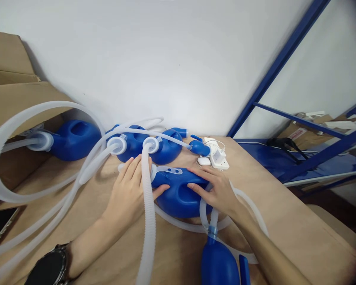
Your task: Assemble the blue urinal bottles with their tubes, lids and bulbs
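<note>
A blue plastic bottle (178,198) with a moulded handle lies on its side between both hands. My left hand (129,190) is closed around its neck and white cap (153,172), the thumb resting on the blue body; a hose passes in front of the fingers. On the handle end, my right hand (216,186) grips with fingers over the top and thumb by the handle opening. A translucent ribbed hose (148,221) runs from near the bottles down toward me. A pale strap with holes (169,170) lies along the bottle's top.
More blue bottles (167,148) with hoses stand along the wall. Another bottle (75,140) sits by an open cardboard box (23,95) at left. A blue bulb-shaped piece (219,261) lies at front right. Behind is a white power strip (218,154); right, a blue metal frame (273,67).
</note>
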Demonstrator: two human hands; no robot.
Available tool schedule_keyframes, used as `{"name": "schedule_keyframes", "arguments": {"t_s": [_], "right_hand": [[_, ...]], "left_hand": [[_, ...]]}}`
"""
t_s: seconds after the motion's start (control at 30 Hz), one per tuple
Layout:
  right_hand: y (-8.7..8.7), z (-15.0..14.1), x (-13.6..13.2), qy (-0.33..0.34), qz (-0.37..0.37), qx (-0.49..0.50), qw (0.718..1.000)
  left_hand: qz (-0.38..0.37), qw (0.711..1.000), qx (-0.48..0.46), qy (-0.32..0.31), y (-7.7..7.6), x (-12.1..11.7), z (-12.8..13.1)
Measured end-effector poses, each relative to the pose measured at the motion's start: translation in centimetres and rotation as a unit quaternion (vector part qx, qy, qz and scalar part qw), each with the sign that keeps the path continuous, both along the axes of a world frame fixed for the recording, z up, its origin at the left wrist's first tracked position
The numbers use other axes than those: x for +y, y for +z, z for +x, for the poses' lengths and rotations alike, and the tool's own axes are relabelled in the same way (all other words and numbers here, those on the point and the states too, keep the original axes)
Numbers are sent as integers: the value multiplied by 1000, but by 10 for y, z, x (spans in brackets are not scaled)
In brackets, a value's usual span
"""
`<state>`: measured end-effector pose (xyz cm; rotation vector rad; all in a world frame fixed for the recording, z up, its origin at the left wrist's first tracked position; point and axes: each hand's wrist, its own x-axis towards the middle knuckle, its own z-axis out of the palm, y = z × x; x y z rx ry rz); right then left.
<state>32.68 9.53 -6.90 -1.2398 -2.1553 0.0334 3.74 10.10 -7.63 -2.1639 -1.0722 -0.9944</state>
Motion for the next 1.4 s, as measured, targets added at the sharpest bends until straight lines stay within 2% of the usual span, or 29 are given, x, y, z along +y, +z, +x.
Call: {"name": "schedule_keyframes", "arguments": {"t_s": [0.17, 0.37, 0.63, 0.93, 1.1, 1.2, 1.3, 1.4], "right_hand": [[1, -2, -2, 3, 6, 1, 1000], [4, 1, -3, 28, 30, -15, 999], [9, 4, -3, 47, 2, -24, 999], [10, 4, -1, 39, -29, 0, 999], [12, 4, -2, 23, -49, 2, 999], [12, 5, -1, 21, -49, 6, 999], [11, 6, 0, 24, -46, 11, 999], [12, 6, 0, 26, -50, 13, 998]], "left_hand": [[-19, 999, -30, 0, -9, 1, 1], [-41, 999, -22, -24, -8, 3, 0], [-51, 996, -22, -67, -4, 10, -2], [-47, 998, -20, -42, -9, 11, 1], [-56, 996, 10, -73, -2, 13, -3], [-40, 997, -22, -59, -12, 12, -8], [20, 996, -84, -13, -32, 12, -16], [1, 997, -81, -1, -48, 14, -27]]}}
